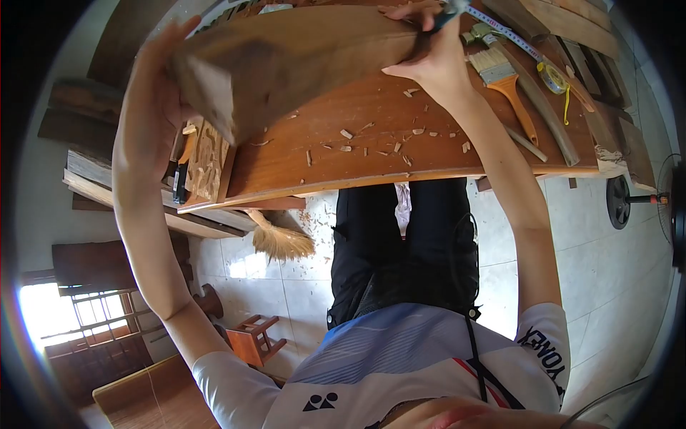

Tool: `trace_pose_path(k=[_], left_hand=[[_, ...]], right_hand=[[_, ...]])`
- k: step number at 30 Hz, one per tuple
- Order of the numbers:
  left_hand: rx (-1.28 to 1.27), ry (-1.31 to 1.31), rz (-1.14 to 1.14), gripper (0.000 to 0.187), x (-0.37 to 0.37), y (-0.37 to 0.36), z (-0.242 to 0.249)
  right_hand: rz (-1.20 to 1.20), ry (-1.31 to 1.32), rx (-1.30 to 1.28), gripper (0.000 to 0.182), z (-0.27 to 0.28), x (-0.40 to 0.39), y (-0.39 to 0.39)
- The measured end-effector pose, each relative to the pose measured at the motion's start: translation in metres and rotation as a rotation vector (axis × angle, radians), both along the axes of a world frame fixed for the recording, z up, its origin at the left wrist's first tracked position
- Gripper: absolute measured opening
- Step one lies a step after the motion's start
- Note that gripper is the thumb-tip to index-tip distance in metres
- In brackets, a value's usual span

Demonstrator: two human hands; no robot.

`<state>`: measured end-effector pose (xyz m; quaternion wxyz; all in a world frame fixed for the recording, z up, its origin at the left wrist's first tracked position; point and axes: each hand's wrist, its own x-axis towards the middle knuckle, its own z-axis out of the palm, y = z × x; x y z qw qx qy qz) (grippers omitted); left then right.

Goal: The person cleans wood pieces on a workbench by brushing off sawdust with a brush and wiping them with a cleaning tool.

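A thick, long block of brown wood (307, 61) is held up over the workbench, slightly blurred, its pale end face turned toward the left. My left hand (161, 86) grips that left end, fingers along its outer side. At the other end, my right hand (436, 61) clasps the wood with the thumb below and fingers over the top. A small dark teal object (446, 16) shows at the right fingers; what it is I cannot tell. Wood chips (346, 134) lie scattered on the brown workbench (286, 171) beneath the block.
On the bench's right lie a paintbrush (509, 89) with an orange handle, a tape measure (552, 77) drawn out, and wooden strips. A carved wooden piece (209, 168) sits at the left edge. Below are a straw broom (282, 239) and a stool (256, 339); a fan (622, 202) stands right.
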<state>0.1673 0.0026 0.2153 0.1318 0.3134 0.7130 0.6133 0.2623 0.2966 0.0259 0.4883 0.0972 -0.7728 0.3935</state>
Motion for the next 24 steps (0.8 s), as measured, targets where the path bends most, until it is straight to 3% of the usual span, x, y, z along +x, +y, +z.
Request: trace_pose_path(k=[3, 7, 9, 11, 12, 16, 22, 24], left_hand=[[-0.223, 0.281, -0.078, 0.089, -0.023, -0.005, 0.026], [-0.629, 0.863, -0.211, 0.085, -0.010, 0.001, 0.059], [-0.710, 0.966, -0.240, 0.085, -0.006, -0.004, 0.062], [-0.729, 0.956, -0.218, 0.085, -0.002, -0.014, 0.050], [-0.726, 0.933, -0.207, 0.085, -0.002, -0.018, 0.042], [-0.684, 0.800, -0.131, 0.085, -0.004, -0.037, 0.007], [-0.597, 0.593, -0.004, 0.084, -0.008, -0.060, -0.052], [-0.571, 0.538, 0.036, 0.084, -0.009, -0.066, -0.070]], right_hand=[[0.409, 0.276, -0.337, 0.085, -0.008, -0.023, 0.011], [0.539, 0.156, -0.718, 0.077, 0.015, -0.002, 0.007], [0.531, 0.270, -0.672, 0.075, 0.014, -0.006, 0.014], [0.219, 0.371, -0.358, 0.073, 0.005, -0.013, 0.028], [-0.050, 0.247, -0.207, 0.072, 0.025, 0.003, 0.020], [0.127, 0.288, -0.412, 0.068, 0.025, 0.002, 0.022], [0.045, 0.189, -0.406, 0.055, 0.025, -0.007, 0.039], [-0.100, 0.156, -0.318, 0.045, 0.029, -0.002, 0.036]])
